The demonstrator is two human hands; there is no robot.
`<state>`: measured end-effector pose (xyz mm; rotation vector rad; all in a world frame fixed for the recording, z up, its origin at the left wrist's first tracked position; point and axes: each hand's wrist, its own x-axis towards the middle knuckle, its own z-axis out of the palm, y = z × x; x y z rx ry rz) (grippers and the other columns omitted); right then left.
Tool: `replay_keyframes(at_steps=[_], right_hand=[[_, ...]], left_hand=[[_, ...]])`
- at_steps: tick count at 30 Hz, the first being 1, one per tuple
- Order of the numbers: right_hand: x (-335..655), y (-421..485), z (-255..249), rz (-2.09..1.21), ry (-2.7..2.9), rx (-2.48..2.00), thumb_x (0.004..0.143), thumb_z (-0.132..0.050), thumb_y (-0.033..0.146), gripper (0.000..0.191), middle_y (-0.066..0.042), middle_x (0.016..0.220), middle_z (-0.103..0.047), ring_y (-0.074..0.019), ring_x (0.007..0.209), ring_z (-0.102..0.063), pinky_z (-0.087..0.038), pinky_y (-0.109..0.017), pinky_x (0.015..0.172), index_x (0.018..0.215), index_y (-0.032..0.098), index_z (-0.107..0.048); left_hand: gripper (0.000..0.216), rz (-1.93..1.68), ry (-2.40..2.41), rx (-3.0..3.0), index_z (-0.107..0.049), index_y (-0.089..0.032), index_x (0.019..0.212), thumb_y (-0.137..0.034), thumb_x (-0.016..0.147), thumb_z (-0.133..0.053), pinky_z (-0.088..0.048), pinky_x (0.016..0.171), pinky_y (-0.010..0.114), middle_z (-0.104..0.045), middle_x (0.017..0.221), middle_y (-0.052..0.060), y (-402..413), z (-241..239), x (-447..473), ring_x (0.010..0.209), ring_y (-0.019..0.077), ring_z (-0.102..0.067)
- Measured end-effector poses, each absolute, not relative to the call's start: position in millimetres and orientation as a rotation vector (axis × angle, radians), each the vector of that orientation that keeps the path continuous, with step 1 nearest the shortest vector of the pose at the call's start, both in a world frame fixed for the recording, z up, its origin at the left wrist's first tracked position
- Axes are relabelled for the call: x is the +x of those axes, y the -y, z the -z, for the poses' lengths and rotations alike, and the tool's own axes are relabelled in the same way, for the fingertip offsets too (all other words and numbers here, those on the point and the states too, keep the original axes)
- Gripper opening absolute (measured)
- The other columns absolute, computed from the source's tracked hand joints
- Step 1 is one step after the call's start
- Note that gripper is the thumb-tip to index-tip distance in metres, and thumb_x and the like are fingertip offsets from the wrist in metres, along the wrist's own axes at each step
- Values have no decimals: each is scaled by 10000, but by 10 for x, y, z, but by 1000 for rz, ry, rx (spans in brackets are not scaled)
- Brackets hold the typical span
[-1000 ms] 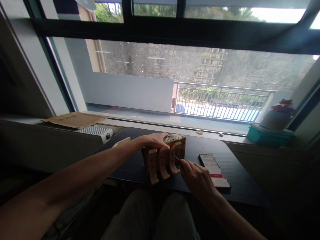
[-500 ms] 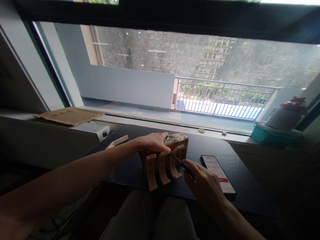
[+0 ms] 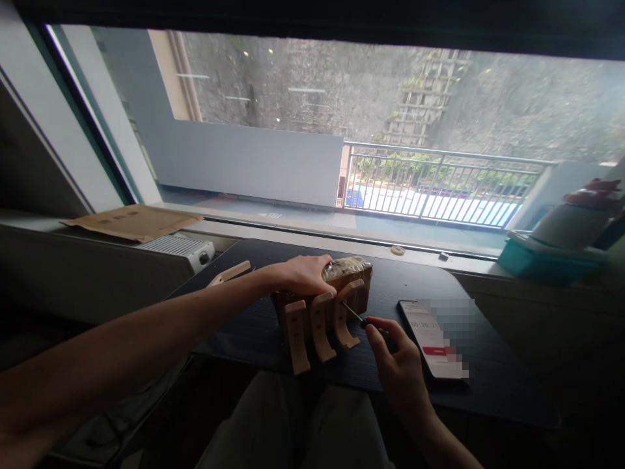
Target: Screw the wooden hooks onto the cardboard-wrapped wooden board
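Observation:
My left hand (image 3: pixel 307 275) is wrapped over the top of a brown block covered in clear film (image 3: pixel 349 268), with the thumb near the wooden pieces on its front. Three curved wooden hooks stand against that front face: a left hook (image 3: pixel 295 335), a middle hook (image 3: pixel 322 329) and a right hook (image 3: pixel 344 326). Small dark holes show in them. My right hand (image 3: pixel 398 352) is closed around the dark handle of a screwdriver (image 3: pixel 364 321). Its thin shaft points up and left, with the tip at the right hook's upper part.
Another wooden hook (image 3: pixel 232 272) lies on the dark table (image 3: pixel 415 286) beyond my left forearm. A phone (image 3: pixel 432 345) lies right of my right hand. A brown envelope (image 3: pixel 131 221) and a teal box (image 3: pixel 541 257) rest along the window sill, with a tape roll (image 3: pixel 397 250) between.
My right hand has drawn back slightly and changed its grip, baring more of the screwdriver's shaft. My left hand still holds the block. The camera view has shifted a little.

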<state>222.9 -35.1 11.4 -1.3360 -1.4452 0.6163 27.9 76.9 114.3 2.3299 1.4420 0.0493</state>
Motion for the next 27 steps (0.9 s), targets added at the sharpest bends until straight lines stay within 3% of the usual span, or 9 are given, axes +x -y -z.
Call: replay_keyframes(at_steps=[4, 10, 13, 16, 19, 22, 27], right_hand=[[2352, 375, -287, -526, 1711, -1444, 814, -516, 373, 321, -53, 855, -679, -194, 752, -630, -467, -276, 605, 1076, 211, -604], [2483, 410, -431, 432, 2234, -1228, 839, -445, 95, 316, -40, 805, -621, -134, 629, -553, -356, -241, 497, 1103, 174, -600], [2487, 374, -370, 674, 2284, -1157, 844, -442, 59, 313, -42, 771, -619, -138, 615, -531, -343, -255, 503, 1101, 137, -603], [2440, 354, -250, 476, 2209, -1185, 889, -433, 157, 262, -55, 781, -650, -142, 619, -561, -372, -250, 525, 1073, 129, -618], [2373, 369, -158, -48, 1904, -1310, 912, -402, 290, 300, -65, 798, -682, -155, 660, -615, -424, -244, 579, 1012, 136, -641], [2347, 396, -151, -452, 1695, -1377, 903, -364, 398, 389, -40, 677, -672, -169, 589, -608, -419, -255, 521, 883, 161, -672], [2402, 477, -220, -448, 1838, -1458, 854, -446, 359, 321, -45, 921, -704, -222, 828, -649, -463, -309, 668, 1076, 215, -626]], left_hand=[[654, -33, -1463, 2342, -479, -219, 1151, -550, 600, -601, -455, 670, 292, -630, 1023, 65, -738, -1166, 307, 875, 262, -602], [626, -31, -1469, 2352, -483, -208, 1142, -517, 610, -597, -460, 680, 280, -626, 1023, 63, -716, -1184, 324, 885, 250, -599], [622, -26, -1455, 2348, -483, -202, 1145, -500, 610, -597, -462, 680, 274, -618, 1041, 63, -720, -1194, 321, 900, 248, -595], [611, -35, -1434, 2348, -485, -197, 1140, -474, 608, -604, -461, 699, 276, -609, 1065, 67, -719, -1201, 322, 915, 248, -589], [617, -48, -1418, 2348, -480, -194, 1149, -460, 607, -608, -462, 721, 286, -601, 1080, 71, -708, -1202, 329, 928, 253, -586], [623, -44, -1405, 2341, -482, -190, 1148, -457, 602, -614, -467, 728, 300, -602, 1072, 77, -697, -1208, 331, 933, 262, -585], [648, -43, -1319, 2303, -467, -199, 1182, -442, 604, -629, -474, 764, 284, -591, 1123, 66, -743, -1235, 293, 975, 244, -581]])
